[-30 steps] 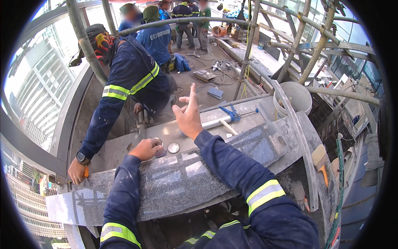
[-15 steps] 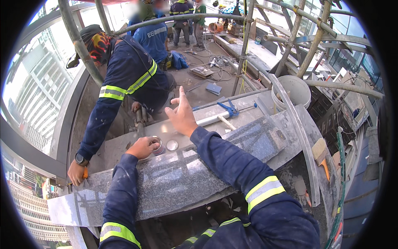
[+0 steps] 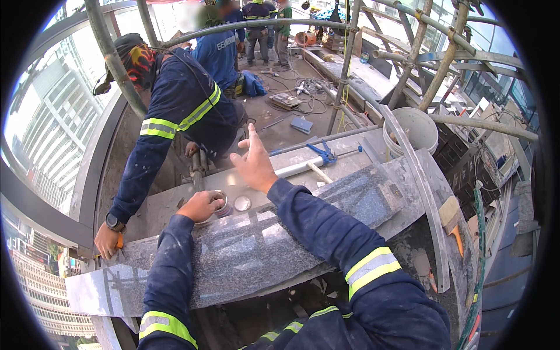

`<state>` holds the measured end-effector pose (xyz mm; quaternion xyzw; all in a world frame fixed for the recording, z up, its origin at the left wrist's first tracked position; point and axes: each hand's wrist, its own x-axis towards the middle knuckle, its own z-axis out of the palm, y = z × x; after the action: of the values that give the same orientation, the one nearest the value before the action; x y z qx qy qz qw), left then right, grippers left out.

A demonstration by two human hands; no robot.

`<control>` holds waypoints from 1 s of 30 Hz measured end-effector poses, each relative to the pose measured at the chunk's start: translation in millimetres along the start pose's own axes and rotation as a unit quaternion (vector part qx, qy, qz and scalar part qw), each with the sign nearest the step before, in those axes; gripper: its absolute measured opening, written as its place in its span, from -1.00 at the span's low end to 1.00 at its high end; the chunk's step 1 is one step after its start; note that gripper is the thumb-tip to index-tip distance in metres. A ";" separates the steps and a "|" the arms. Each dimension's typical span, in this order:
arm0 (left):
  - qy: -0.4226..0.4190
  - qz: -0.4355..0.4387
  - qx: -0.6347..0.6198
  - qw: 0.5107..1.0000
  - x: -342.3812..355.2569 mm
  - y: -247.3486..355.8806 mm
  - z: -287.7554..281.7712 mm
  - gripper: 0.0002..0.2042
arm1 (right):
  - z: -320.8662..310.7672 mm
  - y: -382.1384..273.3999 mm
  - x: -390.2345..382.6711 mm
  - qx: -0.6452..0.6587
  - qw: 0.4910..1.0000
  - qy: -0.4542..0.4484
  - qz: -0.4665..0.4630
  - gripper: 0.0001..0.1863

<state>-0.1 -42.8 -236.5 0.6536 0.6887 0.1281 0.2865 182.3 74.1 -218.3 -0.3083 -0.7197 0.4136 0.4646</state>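
My left hand (image 3: 201, 206) has its fingers curled at the rim of a small round can (image 3: 222, 205), which stands at the far edge of a grey speckled granite slab (image 3: 251, 262). A round whitish lid (image 3: 242, 203) lies just right of the can. My right hand (image 3: 256, 162) is raised above the ledge, index finger and thumb stretched out, holding nothing. Past it lies a caulking gun (image 3: 324, 154) with a blue handle and white barrel. At the slab's left end a co-worker's hand (image 3: 107, 240) holds a small orange tool (image 3: 120, 240).
Scaffold pipes (image 3: 361, 70) cross the far side. A white bucket (image 3: 411, 131) stands at right, behind a long metal strip (image 3: 417, 192). A paintbrush (image 3: 451, 219) and a trowel (image 3: 424, 268) lie right. A co-worker (image 3: 181, 99) leans in from the left. Cables (image 3: 312, 93) litter the floor.
Both my hands stay nearly where they were. The view has shifted very slightly; the co-worker's hand remains at the slab's left end.
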 end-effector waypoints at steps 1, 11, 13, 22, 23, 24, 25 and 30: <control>0.000 -0.002 -0.002 1.000 0.3 -0.7 0.2 -0.68 | 0.1 0.2 0.0 -0.003 1.000 -0.001 0.000 -0.03; 0.004 -0.018 -0.004 1.000 0.4 -1.8 1.3 -0.68 | 1.8 3.4 -0.3 -0.003 1.000 -0.009 0.000 -0.04; 0.011 0.002 0.000 1.000 0.1 -3.8 2.0 -0.68 | 2.8 6.5 0.6 -0.009 1.000 -0.006 -0.009 -0.05; 0.020 0.033 0.006 0.999 1.7 -13.8 4.9 -0.66 | 3.8 2.3 -0.9 -0.012 0.999 -0.026 0.014 -0.05; 0.011 0.015 0.000 1.000 1.4 -11.3 3.7 -0.67 | 3.8 2.2 -1.0 -0.012 0.999 -0.030 0.018 -0.06; 0.002 -0.002 -0.005 1.000 1.4 -7.0 2.3 -0.68 | 3.9 5.0 -0.3 -0.017 1.000 -0.023 0.008 -0.05; 0.002 -0.002 -0.002 1.000 2.2 -5.6 2.3 -0.68 | 4.7 9.8 0.6 -0.023 1.000 -0.016 -0.001 -0.05; -0.002 -0.008 0.011 1.000 0.2 -3.0 0.4 -0.68 | 7.7 13.9 1.4 -0.013 1.000 -0.004 -0.013 -0.04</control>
<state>-2.4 -43.1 -238.5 0.6518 0.6944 0.1166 0.2818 175.5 79.4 -231.8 -0.3031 -0.7309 0.3997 0.4627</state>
